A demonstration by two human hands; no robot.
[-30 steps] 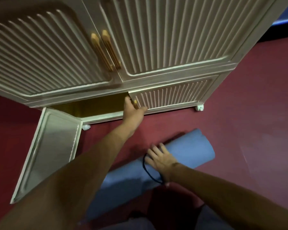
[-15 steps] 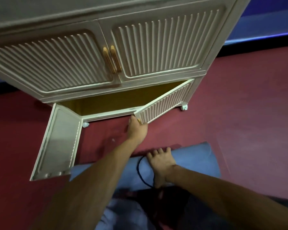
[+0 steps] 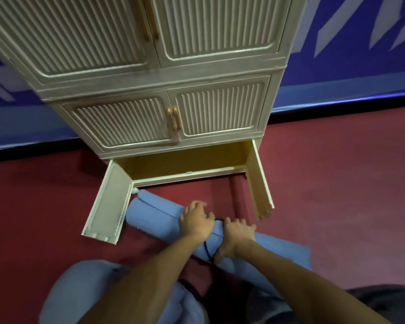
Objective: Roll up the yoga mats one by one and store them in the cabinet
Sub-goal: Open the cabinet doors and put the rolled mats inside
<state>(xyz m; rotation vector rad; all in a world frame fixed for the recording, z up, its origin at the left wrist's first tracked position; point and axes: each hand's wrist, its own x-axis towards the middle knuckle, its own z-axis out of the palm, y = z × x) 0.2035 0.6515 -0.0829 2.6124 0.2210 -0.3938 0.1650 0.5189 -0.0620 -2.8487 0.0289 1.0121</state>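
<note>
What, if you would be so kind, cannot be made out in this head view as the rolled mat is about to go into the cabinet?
- Rolled blue yoga mat: its middle is covered by the left hand and the right hand; how the black cord fastens is hidden.
- Open bottom compartment: its floor and depth are hidden behind the front sill.
- Cabinet: its top is cut off by the frame's upper edge.
- Second blue roll: cut off at the lower edge, partly behind the arms.

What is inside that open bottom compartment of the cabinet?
The open compartment shows only its bare yellow back wall and a pale floor strip; nothing is stored in the visible part. Its upper portion is hidden behind the closed doors above. The rolled mat lies outside on the floor.
</note>
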